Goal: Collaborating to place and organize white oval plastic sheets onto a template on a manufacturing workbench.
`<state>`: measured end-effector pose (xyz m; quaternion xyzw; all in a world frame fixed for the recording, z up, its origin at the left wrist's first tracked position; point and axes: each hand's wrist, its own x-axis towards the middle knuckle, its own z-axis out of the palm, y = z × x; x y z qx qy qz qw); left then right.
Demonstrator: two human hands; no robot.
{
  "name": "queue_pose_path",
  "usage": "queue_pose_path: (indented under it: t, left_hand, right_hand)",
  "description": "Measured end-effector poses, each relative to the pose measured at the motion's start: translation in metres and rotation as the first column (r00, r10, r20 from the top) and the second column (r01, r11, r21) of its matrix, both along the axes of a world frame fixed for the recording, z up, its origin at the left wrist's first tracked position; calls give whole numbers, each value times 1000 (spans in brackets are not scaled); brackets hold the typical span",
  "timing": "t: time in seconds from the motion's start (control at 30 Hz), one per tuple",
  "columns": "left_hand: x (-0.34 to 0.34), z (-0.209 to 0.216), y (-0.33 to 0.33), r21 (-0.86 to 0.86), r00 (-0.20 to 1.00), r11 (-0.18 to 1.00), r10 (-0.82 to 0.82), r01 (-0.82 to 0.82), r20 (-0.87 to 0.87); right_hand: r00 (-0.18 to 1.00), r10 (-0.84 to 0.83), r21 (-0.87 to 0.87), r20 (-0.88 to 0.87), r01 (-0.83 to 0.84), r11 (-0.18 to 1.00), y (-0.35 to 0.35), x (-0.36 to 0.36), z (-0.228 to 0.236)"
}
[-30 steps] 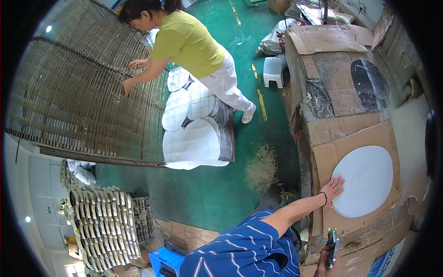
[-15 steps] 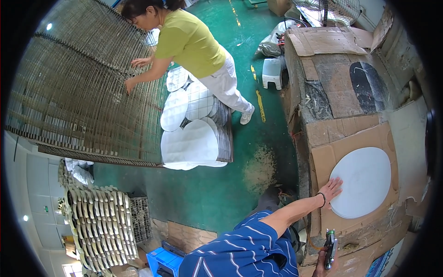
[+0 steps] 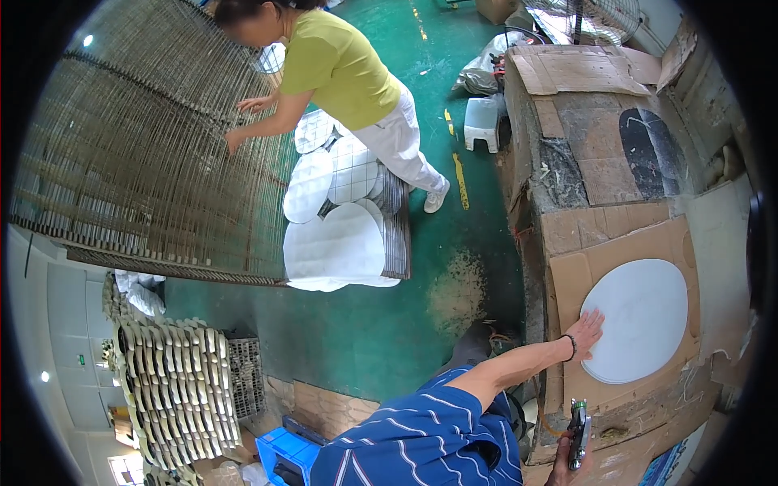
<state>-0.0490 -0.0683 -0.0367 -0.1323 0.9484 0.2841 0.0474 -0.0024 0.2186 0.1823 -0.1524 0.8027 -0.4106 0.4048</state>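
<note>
I have my left hand spread flat, palm down, on the 9 o'clock edge of the white disc, holding nothing. The disc lies on cardboard at 3 o'clock in my view. My right hand, at 5 o'clock, grips a small tool. To do this well I'd press evenly so the disc can't slide, and keep my fingers away from the tool's tip.

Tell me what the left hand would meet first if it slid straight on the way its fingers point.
The left hand already lies on the edge of the white round sheet; going on, it would likely just cross that sheet toward the cardboard beyond.
</note>
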Motion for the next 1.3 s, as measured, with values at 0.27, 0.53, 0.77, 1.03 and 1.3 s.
queue_pose_path:
  t: [0.27, 0.53, 0.77, 1.03, 1.3]
  left_hand:
    - [-25, 10, -28, 338, 926, 908, 325, -248, -194]
    - [23, 16, -29, 455, 795, 856, 445, -244, -412]
    - [197, -14, -39, 434, 848, 796, 516, -422, -123]
    - [420, -99, 22, 197, 488, 464, 673, -864, 556]
    - [530, -91, 38, 128, 134, 74, 816, -989, 562]
  right_hand:
    - [961, 107, -67, -256, -128, 989, -59, 18, 47]
    - [934, 247, -76, -260, -275, 959, -102, 23, 85]
    - [962, -72, -144, 263, 113, 983, -76, 15, 52]
    - [924, 244, 0, -295, -255, 967, -55, 68, 75]
    - [921, 238, 44, -309, -236, 971, -15, 78, 31]
